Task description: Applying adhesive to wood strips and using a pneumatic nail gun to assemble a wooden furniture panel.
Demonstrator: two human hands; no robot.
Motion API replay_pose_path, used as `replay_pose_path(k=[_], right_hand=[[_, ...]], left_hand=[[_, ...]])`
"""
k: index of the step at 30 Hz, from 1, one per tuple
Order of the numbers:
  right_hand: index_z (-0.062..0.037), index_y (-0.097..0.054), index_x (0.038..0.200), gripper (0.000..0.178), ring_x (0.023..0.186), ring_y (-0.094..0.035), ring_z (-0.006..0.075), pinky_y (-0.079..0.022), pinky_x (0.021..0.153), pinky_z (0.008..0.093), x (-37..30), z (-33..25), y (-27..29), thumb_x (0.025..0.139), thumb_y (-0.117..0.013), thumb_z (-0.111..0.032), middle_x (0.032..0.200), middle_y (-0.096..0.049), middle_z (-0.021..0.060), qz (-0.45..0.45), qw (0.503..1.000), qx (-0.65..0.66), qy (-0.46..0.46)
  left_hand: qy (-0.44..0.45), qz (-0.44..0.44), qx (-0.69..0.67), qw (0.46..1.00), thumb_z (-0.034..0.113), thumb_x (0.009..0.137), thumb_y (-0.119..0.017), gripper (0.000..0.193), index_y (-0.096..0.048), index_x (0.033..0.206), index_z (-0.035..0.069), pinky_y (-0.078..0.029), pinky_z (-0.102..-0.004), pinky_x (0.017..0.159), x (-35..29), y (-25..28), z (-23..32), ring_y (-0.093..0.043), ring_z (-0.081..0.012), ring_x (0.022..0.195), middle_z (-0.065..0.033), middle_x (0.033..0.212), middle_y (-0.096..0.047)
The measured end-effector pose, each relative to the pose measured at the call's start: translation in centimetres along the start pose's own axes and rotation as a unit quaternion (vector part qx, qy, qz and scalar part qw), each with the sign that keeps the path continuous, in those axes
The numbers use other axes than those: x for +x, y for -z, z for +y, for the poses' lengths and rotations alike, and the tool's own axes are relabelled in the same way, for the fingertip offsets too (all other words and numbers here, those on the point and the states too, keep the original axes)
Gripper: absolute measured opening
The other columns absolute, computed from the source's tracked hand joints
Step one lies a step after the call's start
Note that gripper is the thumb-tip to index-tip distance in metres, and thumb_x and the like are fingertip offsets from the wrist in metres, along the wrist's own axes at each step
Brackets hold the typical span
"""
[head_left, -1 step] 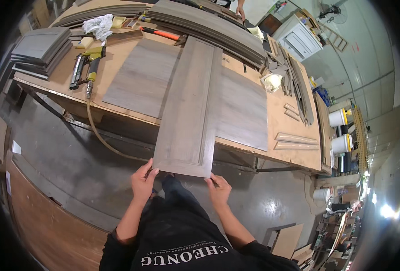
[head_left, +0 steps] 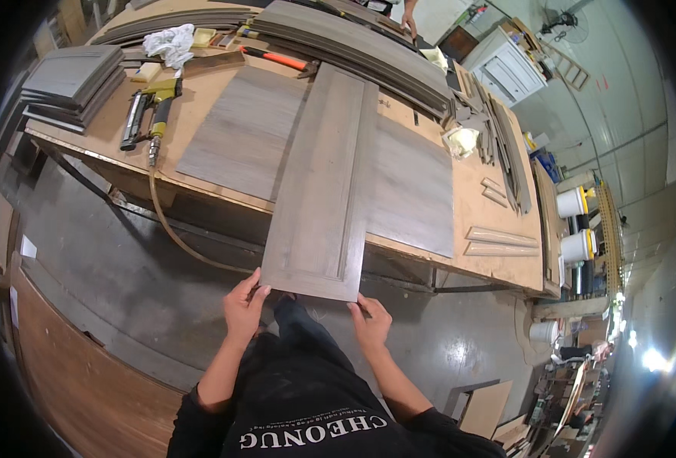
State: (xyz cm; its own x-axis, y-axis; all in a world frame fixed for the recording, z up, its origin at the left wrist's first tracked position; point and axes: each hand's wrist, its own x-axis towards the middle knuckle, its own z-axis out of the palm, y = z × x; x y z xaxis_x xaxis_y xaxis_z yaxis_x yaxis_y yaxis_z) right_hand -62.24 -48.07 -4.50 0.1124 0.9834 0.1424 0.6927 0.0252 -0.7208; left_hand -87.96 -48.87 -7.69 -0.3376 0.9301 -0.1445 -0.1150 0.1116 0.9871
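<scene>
A long grey wood-grain cabinet door (head_left: 315, 183) with a framed edge reaches from the workbench out over its front edge towards me. My left hand (head_left: 244, 304) pinches its near left corner, thumb on top. At the near right corner my right hand (head_left: 370, 320) grips the door the same way. Under the door, a flat grey panel (head_left: 414, 187) lies on the bench and shows on both sides of it. By the door's far end rests a hammer (head_left: 280, 59) with an orange and black handle.
On the bench's left are a yellow-green nail gun (head_left: 153, 114) with an air hose (head_left: 171, 229), stacked grey doors (head_left: 70, 80) and a white cloth (head_left: 170, 44). Long boards (head_left: 345, 49) lie at the back, near another person's hand (head_left: 409, 23). Thin strips (head_left: 502, 240) lie on the right.
Almost nothing differs. The whole view has shifted very slightly, and both hands keep the same hold on the door.
</scene>
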Motion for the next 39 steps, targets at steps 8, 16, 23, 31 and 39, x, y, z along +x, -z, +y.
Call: replay_pose_path(k=[8, 16, 23, 31, 39], right_hand=[[-0.0057, -0.061, 0.119, 0.045, 0.09, -0.057, 0.0265, -0.048, 0.084, 0.0371, 3.8, -1.7, 2.9, 0.074, -0.067, -0.007, 0.107, -0.058, 0.0142, 0.038, 0.996, -0.026, 0.08], [-0.0028, -0.062, 0.11, 0.033, 0.092, -0.057, 0.0267, -0.047, 0.085, 0.0365, 10.9, -2.5, 1.0, 0.077, -0.067, -0.006, 0.105, -0.059, 0.0143, 0.067, 0.99, 0.051, 0.117], [-0.0032, -0.064, 0.105, 0.028, 0.098, -0.059, 0.0336, -0.047, 0.087, 0.0407, 16.4, -4.5, -1.4, 0.077, -0.068, -0.007, 0.104, -0.062, 0.0171, 0.051, 0.98, 0.08, 0.176], [-0.0074, -0.07, 0.096, 0.023, 0.091, -0.065, 0.0285, -0.052, 0.081, 0.0361, 14.3, -7.0, -1.1, 0.073, -0.074, -0.01, 0.097, -0.067, 0.0109, -0.082, 0.982, 0.05, 0.162], [-0.0134, -0.062, 0.122, 0.061, 0.115, -0.057, 0.0343, -0.048, 0.094, 0.043, 7.9, -10.0, -4.1, 0.069, -0.084, -0.034, 0.132, -0.055, 0.0135, -0.215, 0.953, -0.025, 0.212]], left_hand=[[-0.03, 0.052, 0.046, 0.997, 0.007, 0.087, -0.068, 0.022, -0.068, 0.108, -0.001, -0.051, -0.0246, 0.074, 3.5, 3.0, 2.1, -0.064, -0.0097, 0.08, -0.0069, 0.088, -0.07], [-0.152, 0.178, 0.312, 0.921, 0.015, 0.08, -0.077, 0.026, -0.06, 0.071, -0.002, -0.045, -0.0286, 0.056, 19.7, 10.6, 11.9, -0.055, -0.0121, 0.056, -0.0081, 0.06, -0.06], [-0.084, 0.207, 0.554, 0.802, 0.019, 0.075, -0.078, 0.069, -0.046, 0.135, 0.008, -0.046, -0.0452, 0.092, 33.9, 13.8, 10.7, -0.056, -0.0367, 0.108, -0.0196, 0.115, -0.06], [-0.242, 0.203, 0.417, 0.852, 0.006, 0.078, -0.066, 0.06, -0.047, 0.134, 0.016, -0.05, -0.042, 0.076, 36.6, 18.1, 7.4, -0.062, -0.0326, 0.082, -0.0187, 0.095, -0.063], [0.056, -0.065, 0.129, 0.988, 0.002, 0.077, -0.077, 0.054, -0.046, 0.122, -0.001, -0.051, -0.0267, 0.06, 18.5, 21.2, 15.4, -0.06, -0.0114, 0.071, -0.0065, 0.096, -0.064]])
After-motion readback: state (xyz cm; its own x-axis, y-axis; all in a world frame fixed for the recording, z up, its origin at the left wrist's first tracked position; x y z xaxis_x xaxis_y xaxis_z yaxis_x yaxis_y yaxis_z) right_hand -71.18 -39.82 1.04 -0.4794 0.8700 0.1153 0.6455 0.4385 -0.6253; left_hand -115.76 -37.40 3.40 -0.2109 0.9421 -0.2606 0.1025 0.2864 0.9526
